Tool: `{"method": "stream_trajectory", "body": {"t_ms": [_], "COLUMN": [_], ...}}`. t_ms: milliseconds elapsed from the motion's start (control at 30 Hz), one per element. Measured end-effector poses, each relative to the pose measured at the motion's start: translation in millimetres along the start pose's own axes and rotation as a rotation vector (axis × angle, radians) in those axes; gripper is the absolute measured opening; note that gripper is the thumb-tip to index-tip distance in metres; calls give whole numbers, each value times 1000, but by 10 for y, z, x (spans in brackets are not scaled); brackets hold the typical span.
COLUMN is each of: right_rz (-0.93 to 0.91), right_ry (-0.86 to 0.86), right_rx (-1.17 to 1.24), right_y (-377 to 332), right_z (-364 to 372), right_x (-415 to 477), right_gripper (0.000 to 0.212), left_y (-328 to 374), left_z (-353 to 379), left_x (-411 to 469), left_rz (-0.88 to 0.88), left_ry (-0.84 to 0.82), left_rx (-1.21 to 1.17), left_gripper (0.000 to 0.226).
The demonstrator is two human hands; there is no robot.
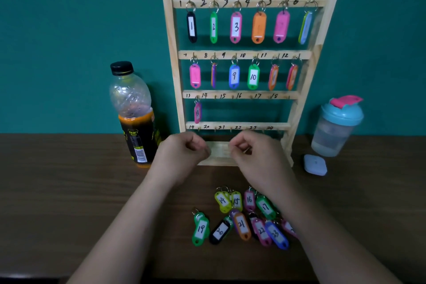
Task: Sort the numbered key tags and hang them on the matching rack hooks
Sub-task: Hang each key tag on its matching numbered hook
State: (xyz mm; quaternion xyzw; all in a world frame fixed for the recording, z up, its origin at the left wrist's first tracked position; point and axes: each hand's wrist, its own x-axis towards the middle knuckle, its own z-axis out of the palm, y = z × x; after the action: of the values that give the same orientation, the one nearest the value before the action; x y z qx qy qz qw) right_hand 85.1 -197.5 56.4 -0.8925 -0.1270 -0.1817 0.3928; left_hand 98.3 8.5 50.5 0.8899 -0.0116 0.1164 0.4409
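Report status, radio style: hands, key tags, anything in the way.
Left hand and right hand curled by rack base, no tag seen in either. Tag 13 hung, hooks 14 onward bare; loose tags on table. Nothing blocking hooks.

Both forearms enter from the lower edge and converge toward centre frame. Left forearm [129, 221] bare, angled up and to the right; right forearm [322, 226] bare, angled up and to the left. Wrists straight. Left grip [184, 151]: back of the hand up, fingers curled under, nothing seen in it; fingertips blurred. Right grip [247, 152]: fingers curled, thumb against forefinger; contents not discernible. The grips sit level, near each other, not touching.
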Motion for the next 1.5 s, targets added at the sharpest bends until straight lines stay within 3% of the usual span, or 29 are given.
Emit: {"method": "stream_trajectory", "body": {"t_ms": [200,333,567,867,1133,1267,1500], "right_rz": [103,106,98,129,53,13,-70], "right_ry": [-317,-384,-453,-527,-535,-525,-608], "right_rx": [-167,-186,-193,-224,-321,-323,-479], "right_y": [202,249,275,223,146,121,90], "right_z": [-36,-23,162,259,310,301,326], "right_x": [-116,-141,-97,-24,-10,-13,0], "right_gripper": [2,6,14,9,7,5,19], "left_y": [-50,-67,-80,-137,-109,-69,-51], "left_z": [103,121,210,160,-5,-32,-49], "left_x": [-84,-114,-119,-80,-65,-79,-76], "left_rz": [-68,-70,-57,-45,-52,-17,-4], "left_ry": [-360,-443,-426,-445,-426,-310,-223], "left_rx": [258,318,299,284,56,-85,-200], "left_gripper": [16,18,11,8,9,10,18]}}
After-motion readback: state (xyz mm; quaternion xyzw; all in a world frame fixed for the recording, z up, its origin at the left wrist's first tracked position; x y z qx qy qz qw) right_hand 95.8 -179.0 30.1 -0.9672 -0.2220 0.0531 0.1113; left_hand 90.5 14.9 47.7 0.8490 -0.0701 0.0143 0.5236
